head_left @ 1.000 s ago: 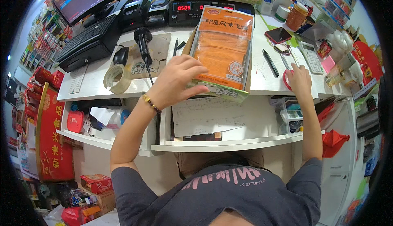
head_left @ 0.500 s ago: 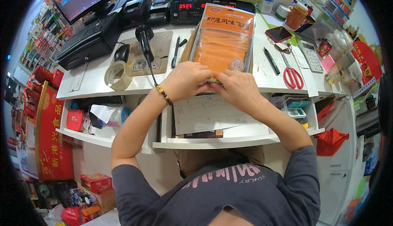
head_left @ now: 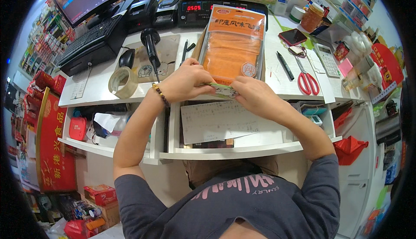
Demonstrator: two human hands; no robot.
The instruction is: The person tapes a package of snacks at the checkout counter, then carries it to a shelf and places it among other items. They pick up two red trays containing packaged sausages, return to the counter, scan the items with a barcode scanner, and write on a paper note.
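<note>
From afar I see the flat orange plastic packet (head_left: 234,44) lying just beyond the half-curled left hand (head_left: 187,83) and right hand (head_left: 255,95), which pinch the near edge of its green cardboard box (head_left: 223,91) on the white tabletop (head_left: 277,86). Dark lettering crosses the packet's top. Half a second ago the hands were closer together, hiding more edge.

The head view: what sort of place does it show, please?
Most likely the checkout counter of a small shop: a barcode scanner and a digital scale are on it, and shelves packed with goods stand at the left.
</note>
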